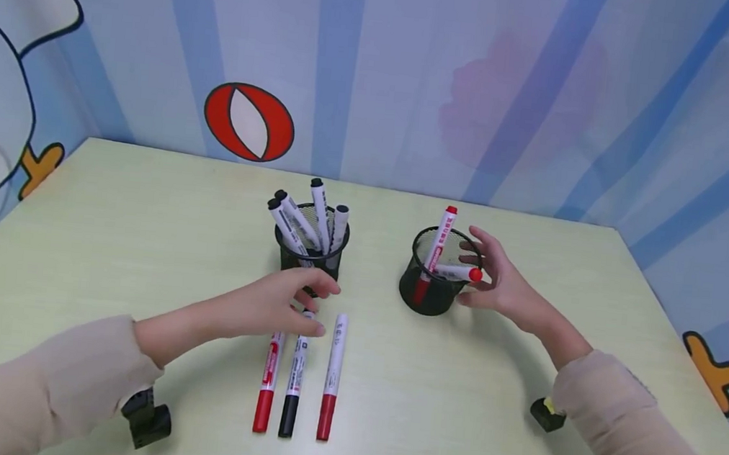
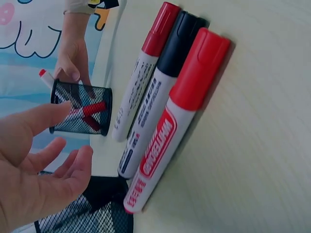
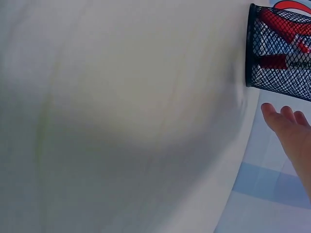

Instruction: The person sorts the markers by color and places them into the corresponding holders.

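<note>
My left hand (image 1: pixel 279 305) hovers in front of the left black mesh pen cup (image 1: pixel 331 265), fingers loosely bent and holding nothing. That cup carries several black-capped markers (image 1: pixel 318 205). Under and beside the hand, three markers lie side by side: a red-capped one (image 1: pixel 263 410), a black-capped one (image 1: pixel 288 414) and another red-capped one (image 1: pixel 326 416). At the right mesh pen cup (image 1: pixel 410 289), my right hand (image 1: pixel 507 287) is spread around the right side; in the right wrist view a small gap shows between fingers and mesh. Inside stands a red marker (image 1: pixel 442 234), with another marker (image 1: pixel 454 272) leaning across.
The pale tabletop (image 1: pixel 438 422) ends at a blue striped backdrop (image 1: pixel 397 78) with cartoon figures. A small black device (image 1: pixel 149 420) hangs at the left sleeve, and another black device (image 1: pixel 546 415) sits at the right sleeve.
</note>
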